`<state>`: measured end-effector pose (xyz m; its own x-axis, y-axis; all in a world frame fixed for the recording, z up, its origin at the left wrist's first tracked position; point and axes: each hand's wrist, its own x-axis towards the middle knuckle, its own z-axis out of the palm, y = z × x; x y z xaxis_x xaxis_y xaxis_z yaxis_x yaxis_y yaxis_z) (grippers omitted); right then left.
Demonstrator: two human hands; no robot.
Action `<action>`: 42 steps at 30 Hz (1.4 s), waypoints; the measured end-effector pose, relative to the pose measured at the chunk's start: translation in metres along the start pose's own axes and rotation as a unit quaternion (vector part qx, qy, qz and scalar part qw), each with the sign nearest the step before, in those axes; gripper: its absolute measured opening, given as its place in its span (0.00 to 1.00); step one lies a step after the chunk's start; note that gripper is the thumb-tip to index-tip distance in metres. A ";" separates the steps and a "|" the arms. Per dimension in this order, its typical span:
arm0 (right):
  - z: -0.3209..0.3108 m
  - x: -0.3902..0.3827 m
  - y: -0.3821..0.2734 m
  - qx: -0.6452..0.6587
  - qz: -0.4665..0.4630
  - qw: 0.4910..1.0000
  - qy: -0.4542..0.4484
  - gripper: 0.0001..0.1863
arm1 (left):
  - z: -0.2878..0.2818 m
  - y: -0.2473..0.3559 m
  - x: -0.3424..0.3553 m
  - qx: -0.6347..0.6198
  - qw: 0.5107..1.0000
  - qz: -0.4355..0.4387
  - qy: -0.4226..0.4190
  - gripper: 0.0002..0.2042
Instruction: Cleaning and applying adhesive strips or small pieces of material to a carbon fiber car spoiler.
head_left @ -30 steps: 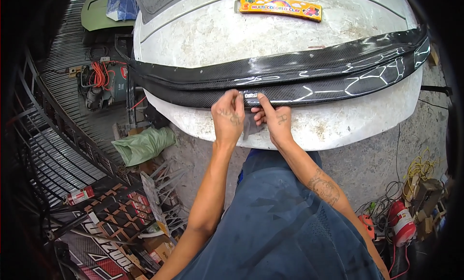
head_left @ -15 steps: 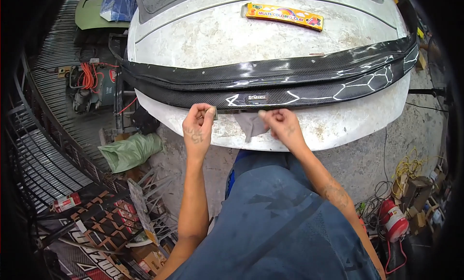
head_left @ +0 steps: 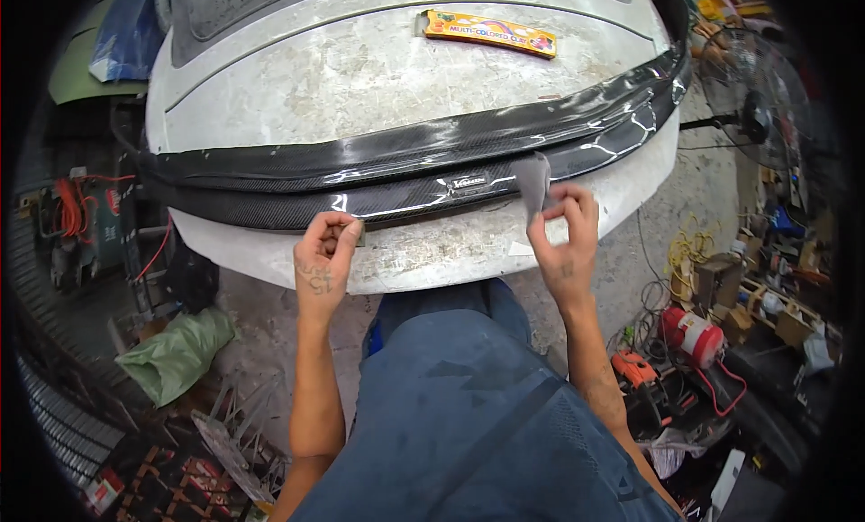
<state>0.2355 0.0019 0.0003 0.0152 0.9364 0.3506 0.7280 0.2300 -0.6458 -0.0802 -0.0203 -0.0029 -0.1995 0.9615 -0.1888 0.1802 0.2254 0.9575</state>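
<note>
Green bag [head_left: 176,355]: slumping in a crumple on the floor [head_left: 270,301], off to our left.
Black strip [head_left: 405,193]: glossy, woven-looking, lying right across the scuffed white panel [head_left: 315,99] we're standing at.
Left hand [head_left: 323,256]: we're curling the fingers in, thumb pressing on the index, pinching a small greenish scrap [head_left: 361,233] by the strip's front edge.
Badge [head_left: 468,183]: sitting on the strip's front face, roughly between our hands, with neither touching it. We're reckoning the placing is done; whether any pressing or wiping is left, we can't tell.
Writing: the badge is showing pale lettering on dark; the yellow-orange box [head_left: 491,34] further back is wearing bold dark print plus a rainbow picture.
Grey cloth [head_left: 534,184]: hanging folded in front of the strip, just right of the badge.
Right hand [head_left: 568,247]: we're gripping that cloth near the thumb, other fingers loosely bent and a bit blurry.
</note>
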 end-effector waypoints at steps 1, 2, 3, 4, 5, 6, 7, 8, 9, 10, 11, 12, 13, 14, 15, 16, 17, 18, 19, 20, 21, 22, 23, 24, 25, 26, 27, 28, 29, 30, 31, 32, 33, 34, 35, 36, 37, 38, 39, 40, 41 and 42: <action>0.006 0.007 0.000 -0.051 -0.022 0.998 0.026 0.08 | -0.008 -0.002 0.003 0.013 1.000 0.005 -0.011 0.05; 0.015 0.010 0.001 -0.063 -0.021 0.997 0.028 0.08 | -0.014 -0.004 0.006 0.010 1.000 0.011 -0.014 0.06; 0.027 0.007 0.006 -0.011 0.014 1.000 -0.011 0.08 | -0.019 -0.005 0.009 0.001 1.000 0.013 -0.025 0.06; 0.039 0.002 0.011 0.044 0.048 0.997 -0.049 0.08 | -0.025 -0.006 0.011 -0.005 1.000 0.014 -0.026 0.06; 0.056 -0.007 0.013 0.017 0.021 0.998 -0.052 0.09 | -0.033 -0.009 0.011 -0.007 1.000 0.012 -0.020 0.06; 0.067 -0.013 0.008 -0.013 -0.002 0.999 -0.044 0.13 | -0.040 -0.011 0.011 -0.003 1.000 0.017 -0.023 0.06; 0.076 -0.019 0.002 -0.043 -0.024 0.998 -0.037 0.18 | -0.046 -0.014 0.010 -0.010 1.000 0.014 -0.025 0.06; 0.086 -0.024 -0.005 -0.047 -0.027 0.998 -0.042 0.18 | -0.053 -0.016 0.009 -0.009 1.000 0.010 -0.019 0.06; 0.094 -0.029 -0.012 -0.082 -0.031 0.995 -0.049 0.24 | -0.060 -0.018 0.007 -0.007 1.000 0.007 -0.013 0.06; 0.098 -0.033 -0.016 -0.116 -0.035 0.991 -0.057 0.29 | -0.066 -0.019 0.005 -0.010 1.000 0.005 -0.010 0.06; 0.101 -0.036 -0.017 -0.121 -0.037 0.990 -0.060 0.29 | -0.072 -0.021 0.003 -0.015 1.000 0.003 -0.010 0.06; 0.103 -0.037 -0.017 -0.142 -0.041 0.987 -0.068 0.31 | -0.077 -0.023 0.001 -0.018 1.000 -0.002 -0.010 0.06; 0.105 -0.038 -0.017 -0.164 -0.045 0.982 -0.077 0.33 | -0.081 -0.024 -0.001 -0.022 1.000 -0.007 -0.011 0.05; 0.109 -0.039 -0.020 -0.179 -0.065 0.978 -0.086 0.33 | -0.085 -0.025 -0.003 -0.019 1.000 -0.012 -0.010 0.05; 0.112 -0.041 -0.024 -0.181 -0.065 0.977 -0.087 0.33 | -0.088 -0.026 -0.005 -0.021 1.000 -0.013 -0.011 0.05; 0.115 -0.042 -0.028 -0.175 -0.076 0.976 -0.102 0.33 | -0.090 -0.026 -0.006 -0.022 1.000 -0.015 -0.012 0.05; 0.117 -0.042 -0.032 -0.168 -0.086 0.975 -0.117 0.33 | -0.091 -0.026 -0.008 -0.023 1.000 -0.017 -0.012 0.05; 0.120 -0.044 -0.031 -0.171 -0.101 0.973 -0.116 0.33 | -0.091 -0.026 -0.008 -0.025 0.999 -0.016 -0.014 0.05; 0.121 -0.047 -0.034 -0.173 -0.101 0.973 -0.115 0.33 | -0.091 -0.025 -0.009 -0.026 0.999 -0.013 -0.015 0.05; 0.122 -0.048 -0.039 -0.150 -0.121 0.972 -0.136 0.33 | -0.091 -0.025 -0.009 -0.026 1.000 -0.010 -0.013 0.05; 0.120 -0.050 -0.044 -0.126 -0.140 0.969 -0.157 0.33 | -0.091 -0.024 -0.009 -0.028 1.000 -0.009 -0.012 0.05; 0.113 -0.056 -0.051 -0.081 -0.142 0.969 -0.188 0.28 | -0.089 -0.023 -0.010 -0.034 0.999 -0.011 -0.012 0.05; 0.108 -0.062 -0.061 -0.078 -0.146 0.968 -0.189 0.28 | -0.090 -0.022 -0.011 -0.038 0.999 -0.014 -0.008 0.05; 0.097 -0.069 -0.071 0.069 -0.075 0.975 -0.196 0.24 | -0.089 -0.021 -0.011 -0.040 0.999 -0.014 -0.007 0.05; 0.087 -0.076 -0.079 0.214 -0.002 0.956 -0.199 0.21 | -0.087 -0.020 -0.011 -0.040 0.999 -0.009 -0.005 0.05; 0.073 -0.082 -0.081 0.217 -0.004 0.955 -0.201 0.21 | -0.086 -0.020 -0.012 -0.037 0.999 -0.003 0.001 0.06; 0.055 -0.088 -0.080 0.295 0.131 0.929 -0.182 0.18 | -0.085 -0.020 -0.013 -0.035 0.999 -0.004 0.005 0.06; 0.040 -0.091 -0.075 0.363 0.264 0.879 -0.158 0.16 | -0.084 -0.020 -0.014 -0.029 1.000 -0.010 -0.002 0.06; 0.028 -0.094 -0.068 0.346 0.311 0.880 -0.092 0.15 | -0.082 -0.018 -0.013 -0.023 1.000 -0.015 -0.014 0.06; 0.016 -0.093 -0.059 0.345 0.363 0.864 -0.057 0.12 | -0.079 -0.017 -0.013 -0.018 1.000 -0.016 -0.012 0.06; 0.010 -0.092 -0.041 0.316 0.356 0.879 0.000 0.11 | -0.074 -0.016 -0.013 -0.018 1.000 -0.012 -0.012 0.05; 0.006 -0.088 -0.023 0.283 0.349 0.891 0.060 0.10 | -0.068 -0.014 -0.012 -0.018 1.000 -0.007 -0.014 0.05; 0.002 -0.080 -0.011 0.285 0.351 0.890 0.060 0.10 | -0.063 -0.012 -0.012 -0.015 1.000 -0.007 -0.015 0.05; 0.000 -0.069 0.000 0.295 0.347 0.886 0.085 0.11 | -0.058 -0.011 -0.011 -0.014 1.000 0.002 -0.020 0.05; 0.000 -0.060 0.010 0.303 0.342 0.882 0.111 0.12 | -0.053 -0.009 -0.010 -0.012 1.000 0.011 -0.026 0.05; 0.002 -0.048 0.014 0.305 0.344 0.881 0.112 0.12 | -0.047 -0.007 -0.009 -0.009 1.000 0.011 -0.027 0.05; 0.002 -0.034 0.015 0.289 0.334 0.890 0.118 0.13 | -0.042 -0.005 -0.009 -0.005 0.999 0.014 -0.029 0.05; 0.004 -0.019 0.014 0.274 0.323 0.897 0.122 0.14 | -0.039 -0.002 -0.010 0.002 0.999 0.018 -0.029 0.05; 0.006 -0.005 0.009 0.278 0.324 0.896 0.122 0.14 | -0.035 0.002 -0.012 0.005 0.999 0.018 -0.028 0.05; 0.011 0.009 0.001 0.232 0.255 0.930 0.131 0.12 | -0.033 0.006 -0.014 0.002 0.999 0.015 -0.029 0.05; 0.016 0.016 -0.003 0.182 0.183 0.956 0.139 0.10 | -0.031 0.006 -0.015 -0.005 0.999 0.013 -0.031 0.05; 0.024 0.017 -0.004 0.182 0.183 0.956 0.138 0.10 | -0.032 0.005 -0.016 -0.005 0.999 0.012 -0.031 0.05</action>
<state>0.2171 0.0233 -0.0073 0.4403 0.8778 0.1888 0.3535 0.0238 -0.9351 -0.1068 -0.0401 0.0116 -0.1359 0.9745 -0.1787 0.1752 0.2011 0.9638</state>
